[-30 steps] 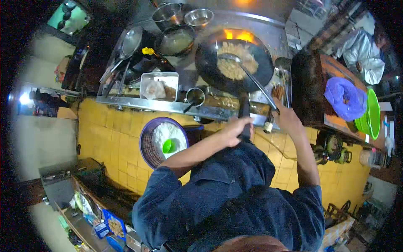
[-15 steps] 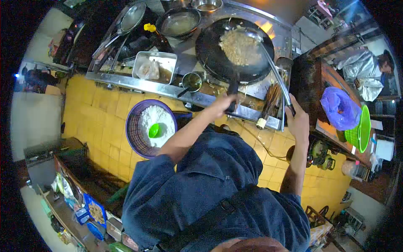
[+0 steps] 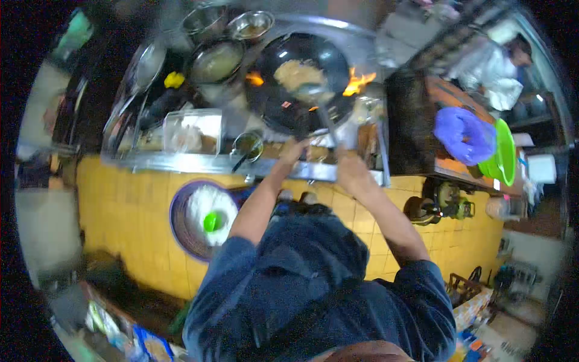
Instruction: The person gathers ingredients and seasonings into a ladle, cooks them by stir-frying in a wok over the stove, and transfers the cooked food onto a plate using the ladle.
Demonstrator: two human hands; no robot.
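My left hand (image 3: 294, 151) is closed around the dark handle of a wok (image 3: 271, 108) on the stove. My right hand (image 3: 356, 174) grips a long-handled metal ladle (image 3: 310, 90), its head down in the wok. Loose, light brown, rice-like food (image 3: 292, 73) lies in the wok, touching the ladle head. Orange flames (image 3: 359, 82) rise at the wok's right side, with a smaller one at its left. Motion blurs both hands, and the fingers show only in part.
Left of the wok are a pan (image 3: 218, 61), a metal tray (image 3: 208, 130) and a small pot (image 3: 248, 145). A purple basket (image 3: 173, 220) of white contents with a green scoop stands below. Rightward are a purple bag (image 3: 461, 136), a green basket (image 3: 505, 154) and a person in silvery clothing (image 3: 500, 78).
My right hand has moved left and inward, bringing the ladle nearer the wok handle. Flames now show beside the wok, and the food sits more gathered. The whole view has shifted.
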